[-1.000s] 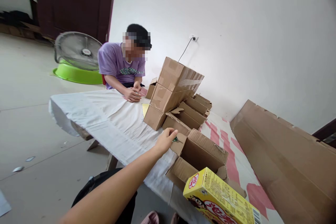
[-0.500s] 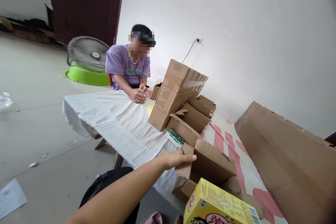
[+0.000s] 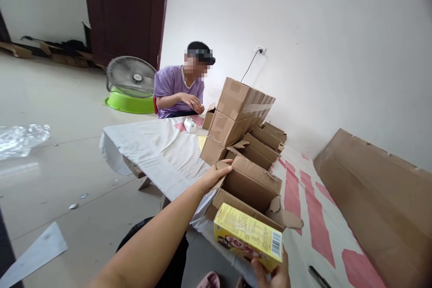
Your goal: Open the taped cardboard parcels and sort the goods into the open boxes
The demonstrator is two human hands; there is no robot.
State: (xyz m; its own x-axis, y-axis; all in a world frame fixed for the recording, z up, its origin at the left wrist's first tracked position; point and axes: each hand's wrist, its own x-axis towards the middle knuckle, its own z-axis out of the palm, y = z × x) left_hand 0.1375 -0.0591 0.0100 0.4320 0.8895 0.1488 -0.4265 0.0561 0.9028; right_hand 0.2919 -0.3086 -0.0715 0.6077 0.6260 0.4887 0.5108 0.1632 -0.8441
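In the head view, my left hand point(image 3: 215, 177) grips the near left flap of an open cardboard box point(image 3: 248, 187). The thumb lies over the box's edge. My right hand point(image 3: 277, 274), at the bottom of the view, is closed on the lower right end of a yellow printed carton point(image 3: 248, 234) with a barcode. This carton is held tilted, just in front of the cardboard box, and covers part of its near side. Some fingers of my right hand are hidden behind the carton.
Stacked closed cardboard boxes point(image 3: 232, 99) stand behind, beside several open ones point(image 3: 259, 150). Across the cloth-covered table point(image 3: 151, 153) sits a person point(image 3: 175, 92) with a white object point(image 3: 190, 125) before them. A slim dark tool point(image 3: 319, 276) lies right. A large cardboard sheet point(image 3: 371, 198) leans there.
The open box and my left hand have moved toward the other boxes, covering the green packet. The yellow carton has come up, bringing my right hand into view. The person's hands have lifted off the table.
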